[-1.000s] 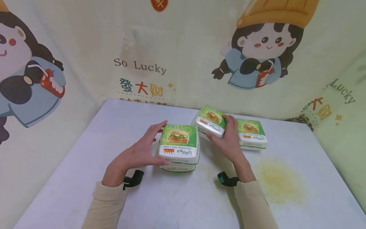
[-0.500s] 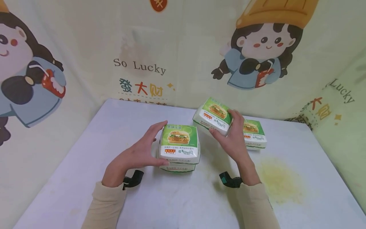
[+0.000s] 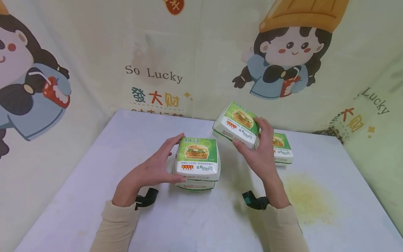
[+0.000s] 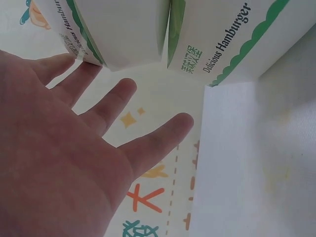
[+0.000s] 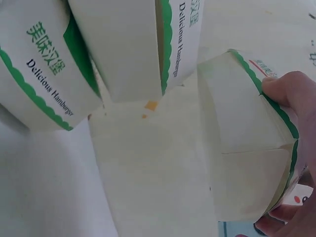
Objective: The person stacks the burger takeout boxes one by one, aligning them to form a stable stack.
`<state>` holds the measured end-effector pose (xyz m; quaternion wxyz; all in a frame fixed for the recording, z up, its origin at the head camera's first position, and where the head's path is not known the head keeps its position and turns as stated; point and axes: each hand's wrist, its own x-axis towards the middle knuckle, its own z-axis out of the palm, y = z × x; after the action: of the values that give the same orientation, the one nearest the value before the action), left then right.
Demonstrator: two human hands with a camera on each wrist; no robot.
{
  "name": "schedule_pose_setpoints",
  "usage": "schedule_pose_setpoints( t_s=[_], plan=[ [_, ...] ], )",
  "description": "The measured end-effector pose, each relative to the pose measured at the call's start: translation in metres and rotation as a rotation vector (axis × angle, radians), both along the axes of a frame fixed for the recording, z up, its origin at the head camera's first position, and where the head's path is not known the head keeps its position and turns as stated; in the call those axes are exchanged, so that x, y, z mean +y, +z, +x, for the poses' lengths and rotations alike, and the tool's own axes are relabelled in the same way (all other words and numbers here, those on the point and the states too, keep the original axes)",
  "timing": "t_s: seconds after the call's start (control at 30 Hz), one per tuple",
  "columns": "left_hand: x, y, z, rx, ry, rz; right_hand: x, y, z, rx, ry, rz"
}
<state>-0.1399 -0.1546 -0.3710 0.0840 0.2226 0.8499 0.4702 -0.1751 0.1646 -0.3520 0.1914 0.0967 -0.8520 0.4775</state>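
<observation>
Two white-and-green hamburger boxes are stacked at mid-table. My left hand (image 3: pixel 151 168) holds the upper hamburger box (image 3: pixel 197 152), thumb on its near side and fingers at the far left edge. Beneath it, the lower hamburger box (image 3: pixel 195 186) stands on the table. To the right, another hamburger box (image 3: pixel 239 120) is raised and tilted, gripped at its right side by my right hand (image 3: pixel 259 161). In the right wrist view its plain underside (image 5: pixel 247 123) shows, with the thumb on the lid edge. Both stacked boxes also appear in that view, at the upper left.
One more hamburger box (image 3: pixel 283 143) sits on the table behind my right hand, partly hidden by it. The white table (image 3: pixel 201 224) has a yellowish stain (image 3: pixel 310 199) at the right. A printed cloth backdrop (image 3: pixel 211 52) rises along the table's back edge.
My right hand has lifted its hamburger box up and slightly to the right, covering more of the box behind it. The left hand and the stack have stayed in place.
</observation>
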Motion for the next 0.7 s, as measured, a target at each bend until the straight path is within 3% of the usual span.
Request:
schedule_pose_setpoints(
  t_s=[0.7],
  plan=[
    [0.000,0.002,0.000,-0.015,0.016,-0.006,-0.016,0.017,0.023,0.068,0.128,0.018]
  ],
)
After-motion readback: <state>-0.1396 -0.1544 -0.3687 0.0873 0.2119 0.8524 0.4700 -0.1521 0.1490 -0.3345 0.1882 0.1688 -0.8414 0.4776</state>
